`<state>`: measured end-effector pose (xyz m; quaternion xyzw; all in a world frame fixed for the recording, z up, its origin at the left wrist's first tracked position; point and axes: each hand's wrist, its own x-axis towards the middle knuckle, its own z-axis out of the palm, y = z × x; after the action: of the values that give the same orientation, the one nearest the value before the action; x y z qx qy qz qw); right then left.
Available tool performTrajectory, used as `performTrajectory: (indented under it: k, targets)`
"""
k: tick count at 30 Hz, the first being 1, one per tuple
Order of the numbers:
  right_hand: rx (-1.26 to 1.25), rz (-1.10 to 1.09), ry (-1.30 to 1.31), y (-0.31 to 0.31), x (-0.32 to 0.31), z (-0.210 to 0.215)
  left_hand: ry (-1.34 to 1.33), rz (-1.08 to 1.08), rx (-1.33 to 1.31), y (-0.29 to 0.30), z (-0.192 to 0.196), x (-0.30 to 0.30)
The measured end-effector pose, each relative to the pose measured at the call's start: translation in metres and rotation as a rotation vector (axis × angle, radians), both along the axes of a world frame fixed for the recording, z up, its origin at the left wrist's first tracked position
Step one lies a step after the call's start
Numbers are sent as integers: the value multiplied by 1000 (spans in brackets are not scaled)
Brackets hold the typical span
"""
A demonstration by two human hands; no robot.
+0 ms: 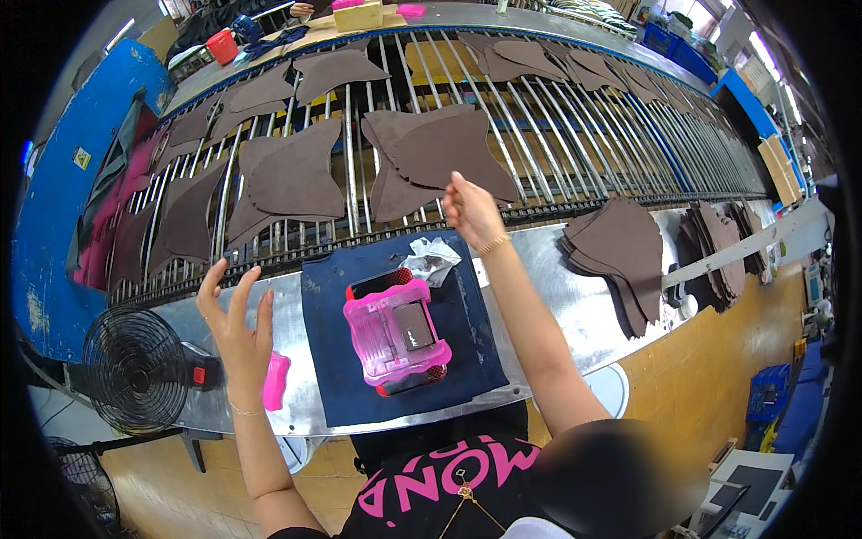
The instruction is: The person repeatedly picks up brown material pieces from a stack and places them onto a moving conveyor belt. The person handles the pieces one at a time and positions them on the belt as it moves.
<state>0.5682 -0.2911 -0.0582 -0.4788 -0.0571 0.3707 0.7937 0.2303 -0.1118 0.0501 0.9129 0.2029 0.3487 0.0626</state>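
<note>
My left hand (pixel 235 319) is raised over the metal ledge with its fingers spread and nothing in them. My right hand (pixel 473 214) is over the near corner of a brown cut panel (pixel 431 153) on the conveyor rack. Its fingers are curled in, and whatever they may hold is hidden. That panel overlaps another brown piece beneath it. Between my forearms, a pink plastic tray (pixel 377 346) with a small brown block (pixel 414 326) in it rests on a dark blue cloth (pixel 328 377). A crumpled white wipe (pixel 431 260) lies behind the tray.
More brown panels (pixel 287 175) lie across the metal rods of the rack. Stacked panels (pixel 620 251) sit on the ledge at right, beside a pale bar (pixel 745 247). A black fan (pixel 135 368) and a pink piece (pixel 277 382) are at left, below a blue machine housing (pixel 54 242).
</note>
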Motion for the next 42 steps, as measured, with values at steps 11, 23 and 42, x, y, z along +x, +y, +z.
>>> performTrajectory:
  k: [11, 23, 42]
  targets:
    - [-1895, -650, -954, -352, 26, 4, -84, 8, -183, -23, -14, 1]
    - [-2061, -528, -394, -371, 24, 20, -135, -14, -240, -43, -14, 3]
    - [-739, -546, -1059, -223, -81, 172, -150, -70, -259, -66, 2, 40]
